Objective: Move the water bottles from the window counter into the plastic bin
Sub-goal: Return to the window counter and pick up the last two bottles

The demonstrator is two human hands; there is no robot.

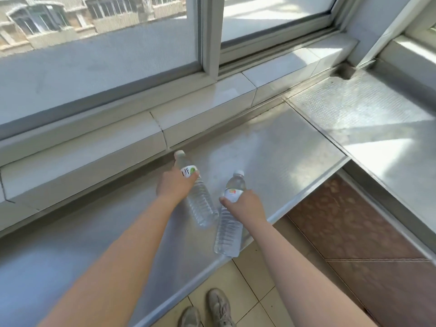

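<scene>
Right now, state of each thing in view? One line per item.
Left hand: closed around the left bottle near its label.
Right hand: closed around the right bottle at its label.
Left bottle: capped, tilted, held over the counter.
Right bottle: capped, tilted, held over the counter's front edge.
Counter: bare steel; no other bottles visible.
Window: looks closed.
Plastic bin: not in view.

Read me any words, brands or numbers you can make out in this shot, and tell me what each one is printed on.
Left bottle's label, held by the left hand: one large dark character beside a green shape, part hidden by the fingers; not readable as a word.
Right bottle's label, held by the right hand: a small red and orange logo, its text too small and blurred to read.
No other writing shows anywhere.
</scene>
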